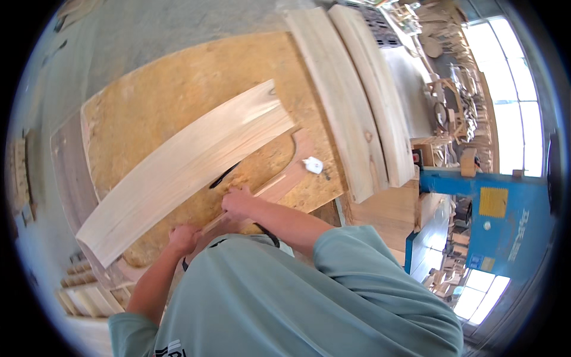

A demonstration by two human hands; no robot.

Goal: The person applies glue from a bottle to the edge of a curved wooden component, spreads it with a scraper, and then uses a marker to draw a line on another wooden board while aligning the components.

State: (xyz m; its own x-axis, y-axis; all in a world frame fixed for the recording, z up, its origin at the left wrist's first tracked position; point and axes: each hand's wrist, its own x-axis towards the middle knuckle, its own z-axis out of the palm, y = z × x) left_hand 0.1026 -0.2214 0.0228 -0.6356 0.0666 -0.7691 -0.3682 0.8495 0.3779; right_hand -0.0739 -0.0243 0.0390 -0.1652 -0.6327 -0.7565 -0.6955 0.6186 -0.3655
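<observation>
A long pinkish wooden piece with a curved end [279, 189] lies along the near side of the worktable, a narrow pale strip running on it. My left hand [185, 238] is closed on its near end, close to my body. Farther right along the same piece, my right hand [239, 202] grips it with curled fingers; the fingertips are partly hidden. Beyond my hands rests a wide pale plank [184, 163], set at a slant. A slim black pen-like thing [224, 175] lies between plank and right hand. A small white rounded object [313, 165] sits at the piece's right end.
The worn yellowish tabletop [160, 89] extends under the plank. Two thick boards [342, 101] lie along its right side. A blue machine [505, 223] stands at the right, near a wooden surface [380, 217]. Wooden parts pile up by the windows [505, 65].
</observation>
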